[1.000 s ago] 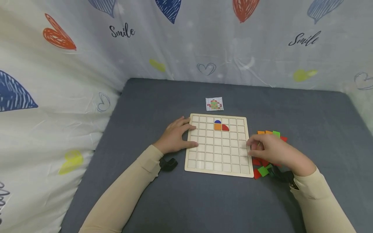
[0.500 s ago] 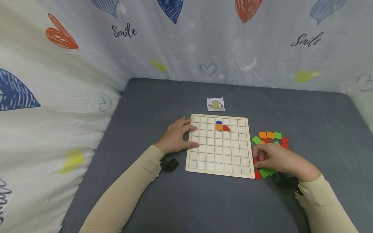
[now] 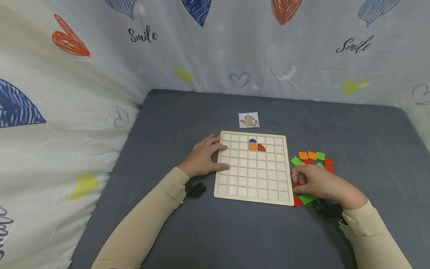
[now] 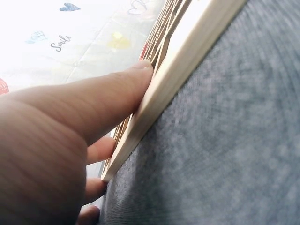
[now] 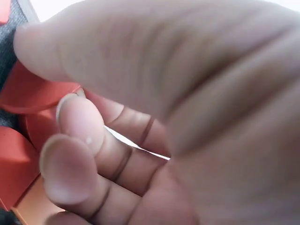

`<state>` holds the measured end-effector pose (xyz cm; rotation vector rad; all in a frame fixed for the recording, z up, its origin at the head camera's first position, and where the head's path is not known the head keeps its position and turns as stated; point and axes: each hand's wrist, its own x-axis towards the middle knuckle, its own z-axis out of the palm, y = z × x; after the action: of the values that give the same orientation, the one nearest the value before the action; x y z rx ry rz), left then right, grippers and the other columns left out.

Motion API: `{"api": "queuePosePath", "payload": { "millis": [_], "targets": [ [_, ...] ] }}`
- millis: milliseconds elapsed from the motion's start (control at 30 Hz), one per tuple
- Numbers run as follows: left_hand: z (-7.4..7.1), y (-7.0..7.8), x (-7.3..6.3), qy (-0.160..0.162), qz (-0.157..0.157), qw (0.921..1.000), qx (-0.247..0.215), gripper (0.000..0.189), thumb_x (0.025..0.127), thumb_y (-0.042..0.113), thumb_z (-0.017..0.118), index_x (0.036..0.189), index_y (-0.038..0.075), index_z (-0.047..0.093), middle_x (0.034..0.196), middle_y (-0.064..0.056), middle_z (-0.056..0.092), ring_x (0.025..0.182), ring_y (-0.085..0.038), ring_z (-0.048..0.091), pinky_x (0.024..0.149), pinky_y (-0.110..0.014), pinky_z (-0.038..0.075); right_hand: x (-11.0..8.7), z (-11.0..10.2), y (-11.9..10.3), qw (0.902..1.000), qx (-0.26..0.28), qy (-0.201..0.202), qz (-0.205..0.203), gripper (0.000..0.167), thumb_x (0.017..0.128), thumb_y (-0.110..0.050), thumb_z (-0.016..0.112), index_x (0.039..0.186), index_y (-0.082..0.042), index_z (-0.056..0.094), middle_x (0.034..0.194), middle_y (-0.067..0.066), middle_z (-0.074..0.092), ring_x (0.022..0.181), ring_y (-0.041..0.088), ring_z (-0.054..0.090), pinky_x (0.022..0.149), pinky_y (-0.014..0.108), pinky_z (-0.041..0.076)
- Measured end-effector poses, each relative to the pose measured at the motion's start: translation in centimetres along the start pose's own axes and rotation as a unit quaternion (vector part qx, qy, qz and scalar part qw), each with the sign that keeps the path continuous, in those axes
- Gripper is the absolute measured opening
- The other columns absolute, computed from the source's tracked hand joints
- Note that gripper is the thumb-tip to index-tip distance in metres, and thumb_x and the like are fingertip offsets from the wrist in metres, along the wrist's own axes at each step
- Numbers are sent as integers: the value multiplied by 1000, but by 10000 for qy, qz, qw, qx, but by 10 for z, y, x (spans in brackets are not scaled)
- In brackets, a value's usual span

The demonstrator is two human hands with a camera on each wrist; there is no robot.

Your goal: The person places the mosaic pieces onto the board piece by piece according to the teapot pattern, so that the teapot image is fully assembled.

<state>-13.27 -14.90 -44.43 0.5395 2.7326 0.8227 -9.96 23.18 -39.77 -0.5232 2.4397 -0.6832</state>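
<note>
Grid board (image 3: 252,171) lies on the worktop (image 3: 201,231), left grip (image 3: 201,157) relaxed across its left edge. Right of it, right grip (image 3: 315,182) curls over tiles (image 3: 311,155); we cannot tell whether it grasps one.

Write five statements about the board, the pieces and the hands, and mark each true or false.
1. The left hand touches the grid board at its left edge. True.
2. The blue piece lies to the near side of the orange square. False: it lies on the far side.
3. The red quarter-round lies to the right of the orange square. True.
4. The picture card lies on the board. False: the picture card lies beyond its far edge.
5. The right hand is over the blue piece. False: it is over the loose pieces.
</note>
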Motion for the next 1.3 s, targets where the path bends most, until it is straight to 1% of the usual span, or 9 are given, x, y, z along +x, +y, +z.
{"api": "queuePosePath", "payload": {
  "millis": [200, 433, 600, 733, 833, 967, 1067, 1167, 1300],
  "targets": [
    [0, 0, -1, 1, 5, 10000, -29, 74, 90, 59, 78, 151, 21, 59, 172, -5, 29, 163, -27, 11, 129, -60, 15, 0, -3, 3, 9987, -239, 359, -264, 24, 88, -11, 85, 83, -15, 62, 69, -6, 56, 63, 11, 52, 55, 25, 45],
    [-1, 1, -1, -15, -14, 10000, -5, 75, 90, 59, 78, 151, 21, 59, 172, -5, 29, 163, -27, 11, 129, -60, 15, 1, -14, -1, 9975, -147, 669, -159, 17, 91, -13, 82, 92, -12, 66, 82, -4, 67, 75, 13, 61, 62, 26, 53],
    [-1, 1, -1, -5, -14, 10000, -14, 75, 90, 59, 78, 151, 20, 59, 172, -5, 29, 163, -28, 11, 129, -59, 14, 6, -17, -7, 9958, -23, 883, -236, 17, 93, -16, 81, 94, -11, 65, 75, -3, 66, 64, 12, 58, 58, 27, 50],
    [0, 0, -1, 32, 6, 10000, -3, 74, 90, 59, 78, 151, 21, 59, 172, -5, 29, 163, -28, 12, 129, -59, 14, 13, -20, -16, 9926, -142, 1167, -310, 12, 95, -17, 79, 102, -11, 71, 73, 0, 65, 60, 14, 54, 55, 28, 47],
    [0, 0, -1, 40, 36, 10000, -36, 74, 90, 58, 78, 151, 20, 59, 172, -6, 30, 163, -28, 13, 129, -59, 15, 20, -21, -23, 9885, -389, 1347, -558, 14, 98, -12, 76, 111, -8, 76, 86, 3, 71, 67, 14, 55, 61, 30, 49],
    [1, -1, -2, 31, 82, 9999, -55, 74, 90, 58, 78, 151, 20, 59, 172, -6, 30, 163, -28, 13, 129, -60, 15, 30, -23, -32, 9878, -462, 1244, -813, 26, 102, -10, 70, 126, -3, 75, 90, 5, 72, 69, 14, 55, 63, 30, 48],
    [1, -2, -2, 44, 109, 9999, -45, 74, 90, 59, 77, 151, 21, 59, 172, -5, 30, 163, -28, 13, 129, -59, 15, 38, -24, -38, 9925, -169, 963, -736, 30, 104, -12, 68, 132, -1, 67, 81, 2, 71, 64, 17, 58, 57, 29, 44],
    [1, -3, -1, 56, 123, 9999, -42, 74, 90, 59, 77, 151, 21, 59, 172, -4, 29, 163, -28, 13, 129, -59, 16, 46, -25, -46, 9948, 236, 843, -523, 23, 103, -14, 69, 122, -2, 61, 81, 1, 76, 64, 23, 65, 52, 29, 43],
    [2, -4, -1, 52, 141, 9999, -21, 74, 90, 60, 77, 151, 21, 59, 172, -4, 29, 163, -27, 13, 129, -59, 16, 55, -25, -54, 9908, 756, 1083, -284, 16, 101, -15, 73, 102, -6, 60, 88, 6, 79, 60, 31, 68, 49, 32, 44]
  ]
}}
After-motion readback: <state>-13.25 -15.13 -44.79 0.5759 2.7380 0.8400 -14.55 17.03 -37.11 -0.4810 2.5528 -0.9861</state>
